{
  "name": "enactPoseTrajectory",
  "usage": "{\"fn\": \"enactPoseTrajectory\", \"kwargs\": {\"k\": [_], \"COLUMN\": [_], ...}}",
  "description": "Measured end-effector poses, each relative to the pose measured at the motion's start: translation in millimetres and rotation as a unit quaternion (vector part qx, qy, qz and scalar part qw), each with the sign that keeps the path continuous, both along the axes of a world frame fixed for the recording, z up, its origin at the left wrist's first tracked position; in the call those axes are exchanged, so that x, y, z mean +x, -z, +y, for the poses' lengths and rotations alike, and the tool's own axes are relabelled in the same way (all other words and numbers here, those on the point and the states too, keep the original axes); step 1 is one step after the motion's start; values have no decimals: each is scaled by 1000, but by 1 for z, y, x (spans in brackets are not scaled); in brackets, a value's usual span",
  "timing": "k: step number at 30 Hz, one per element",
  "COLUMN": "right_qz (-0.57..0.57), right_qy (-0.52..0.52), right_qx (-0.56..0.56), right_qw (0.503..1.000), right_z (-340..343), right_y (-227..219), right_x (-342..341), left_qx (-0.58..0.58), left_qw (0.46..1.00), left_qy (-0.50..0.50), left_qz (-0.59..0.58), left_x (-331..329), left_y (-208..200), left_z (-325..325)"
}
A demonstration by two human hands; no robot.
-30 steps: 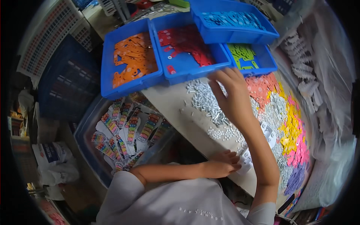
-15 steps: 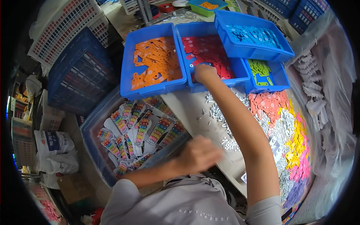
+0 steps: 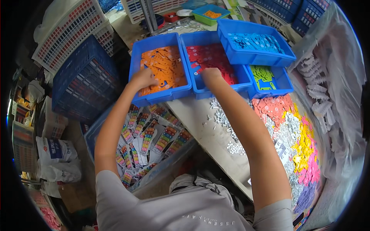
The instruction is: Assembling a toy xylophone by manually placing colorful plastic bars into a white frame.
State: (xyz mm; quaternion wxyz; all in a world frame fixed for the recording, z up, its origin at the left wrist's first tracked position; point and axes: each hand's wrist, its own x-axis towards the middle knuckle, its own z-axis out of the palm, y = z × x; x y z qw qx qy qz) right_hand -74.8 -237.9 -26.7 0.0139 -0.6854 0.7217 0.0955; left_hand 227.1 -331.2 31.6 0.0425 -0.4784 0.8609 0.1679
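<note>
My left hand [image 3: 144, 79] reaches into the blue bin [image 3: 135, 57] of flat orange plastic pieces [image 3: 163, 63]. Its fingers are bent together over the pieces, and what they pinch, if anything, is hidden. In the neighbouring blue bin [image 3: 243, 81], my right hand [image 3: 211, 76] is closed at the near end of the flat red plastic pieces [image 3: 212, 56]. Its fingertips point down and away from view, so what they hold does not show. A red piece with a pale round spot [image 3: 195, 73] lies just left of that hand.
A bin of light blue pieces [image 3: 256, 42] rests partly over one of green pieces [image 3: 262, 73]. Loose screws [image 3: 221, 117] and coral, yellow, pink and purple pieces cover the table's right side. A tub of multicoloured assembled strips [image 3: 148, 140] sits below left. Crates [image 3: 84, 77] stand left.
My left hand has moved from in front of my body up and away into the orange bin. The right hand stays in the red bin. The view has shifted slightly.
</note>
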Motion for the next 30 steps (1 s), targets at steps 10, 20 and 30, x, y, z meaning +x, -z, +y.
{"fn": "enactPoseTrajectory", "kwargs": {"k": [10, 20, 30], "right_qz": [-639, -427, -480], "right_qy": [29, 113, 260], "right_qx": [-137, -313, -365], "right_qw": [756, 841, 754], "right_z": [114, 313, 446], "right_y": [-115, -134, -110], "right_x": [-32, -10, -3], "left_qx": [26, -54, 381], "left_qw": [983, 893, 789], "left_qy": [-21, -33, 111], "left_qz": [182, 445, 469], "left_x": [7, -26, -141], "left_y": [39, -9, -26], "left_z": [-27, 43, 236]}}
